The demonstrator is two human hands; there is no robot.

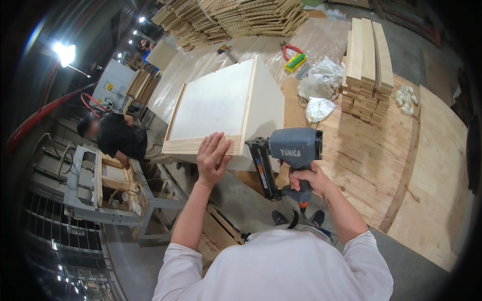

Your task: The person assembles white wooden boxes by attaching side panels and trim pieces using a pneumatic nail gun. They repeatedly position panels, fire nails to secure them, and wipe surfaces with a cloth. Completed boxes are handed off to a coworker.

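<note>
A pale wooden box (pixel 208 108), like a drawer or cabinet body, lies with a white panel framed by wood strips facing up. My left hand (pixel 213 159) rests on the wood strip along its near edge, fingers stretched out flat. In my right hand (pixel 315 179) is a grey-blue air nail gun (pixel 295 143), gripped by its handle. The gun's nose is beside the box's near right corner; whether it touches the wood, I cannot tell. An orange hose fitting (pixel 303 205) shows below the handle.
Stacked wood strips (pixel 369 65) stand on the worktable (pixel 346 165) at right, with white corner pieces (pixel 405 99), plastic bags (pixel 321 85), red-handled pliers (pixel 290 50) and a hammer (pixel 227 52) around. More slats (pixel 226 22) lie behind. A co-worker (pixel 120 135) bends over a metal frame (pixel 83 180) at left.
</note>
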